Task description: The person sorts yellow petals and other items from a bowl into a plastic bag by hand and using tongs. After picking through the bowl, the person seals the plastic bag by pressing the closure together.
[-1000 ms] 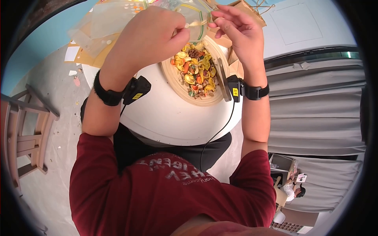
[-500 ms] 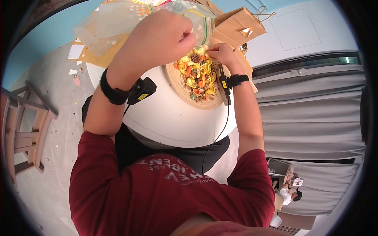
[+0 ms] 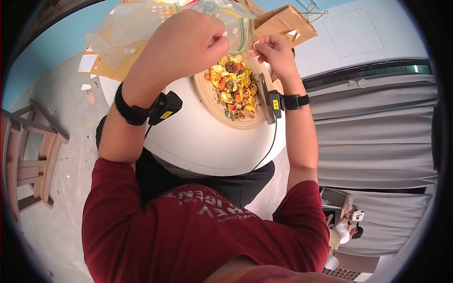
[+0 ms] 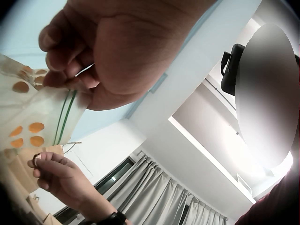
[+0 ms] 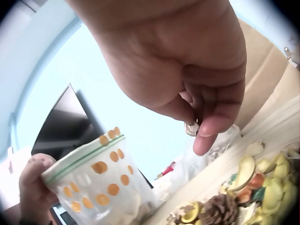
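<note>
My left hand (image 3: pixel 188 45) grips the top edge of a clear zip bag (image 5: pixel 105 180) with orange dots and a green seal line, holding it up above the table. My right hand (image 3: pixel 278 56), just to the right of the bag, pinches a small pale piece (image 5: pixel 191 129) between thumb and fingers. Below both hands lies a round pale wooden plate (image 3: pixel 206 101), heaped with yellow and orange dried potpourri (image 3: pixel 236 87). A pine cone (image 5: pixel 219 209) sits among the pieces near the far side. The bag's lower part shows pale contents in the right wrist view.
A brown paper bag (image 3: pixel 283 26) stands behind the plate at the right. Other clear dotted bags (image 3: pixel 137 28) and yellow-brown paper (image 3: pixel 106 68) lie at the back left. The white round table (image 3: pixel 198 146) reaches close to my body. A wooden chair (image 3: pixel 35 155) is at the left.
My right hand went from beside the bag down to the potpourri, then came back up towards the bag with a small piece. The left hand keeps its hold, almost unmoved.
</note>
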`<state>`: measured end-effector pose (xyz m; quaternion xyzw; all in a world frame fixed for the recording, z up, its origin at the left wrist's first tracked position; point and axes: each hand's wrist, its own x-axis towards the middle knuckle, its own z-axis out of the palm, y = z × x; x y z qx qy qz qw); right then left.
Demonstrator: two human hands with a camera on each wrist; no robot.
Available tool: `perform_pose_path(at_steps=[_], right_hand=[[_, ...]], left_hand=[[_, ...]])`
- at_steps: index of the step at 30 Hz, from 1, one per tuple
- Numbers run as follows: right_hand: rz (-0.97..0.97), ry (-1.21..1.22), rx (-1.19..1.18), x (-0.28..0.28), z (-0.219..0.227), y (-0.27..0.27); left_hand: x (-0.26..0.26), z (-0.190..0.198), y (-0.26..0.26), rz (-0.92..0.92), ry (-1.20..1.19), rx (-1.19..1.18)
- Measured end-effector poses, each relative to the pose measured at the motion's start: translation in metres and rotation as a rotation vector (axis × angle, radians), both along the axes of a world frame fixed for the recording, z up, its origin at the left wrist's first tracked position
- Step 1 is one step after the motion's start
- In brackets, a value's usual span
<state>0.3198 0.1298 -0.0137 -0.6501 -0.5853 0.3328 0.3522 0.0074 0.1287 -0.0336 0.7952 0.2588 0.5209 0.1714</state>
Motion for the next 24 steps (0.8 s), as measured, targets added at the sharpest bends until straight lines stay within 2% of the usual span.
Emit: perform_pose_path(at_steps=[4, 7, 14, 19, 22, 24], right_hand=[[0.106, 0.182, 0.068, -0.02, 0.016, -0.011], [0.159, 0.216, 0.143, -0.04, 0.024, -0.021], [0.177, 0.127, 0.355, -0.08, 0.033, -0.033], [0.097, 0.103, 0.383, -0.062, 0.026, -0.017], [0.066, -0.202, 0.219, -0.033, 0.004, 0.002], [0.129, -0.452, 0.122, -0.006, -0.028, 0.018]], left_hand=[[0.0, 0.0, 0.0, 0.007, 0.016, 0.009], [0.0, 0.001, 0.0, 0.006, 0.011, 0.032], [0.001, 0.0, 0.0, -0.004, 0.012, 0.029], [-0.008, 0.013, -0.007, -0.026, 0.049, -0.051], [-0.01, 0.012, -0.005, -0.016, 0.042, -0.046], [-0.011, 0.012, -0.003, -0.014, 0.037, -0.031]])
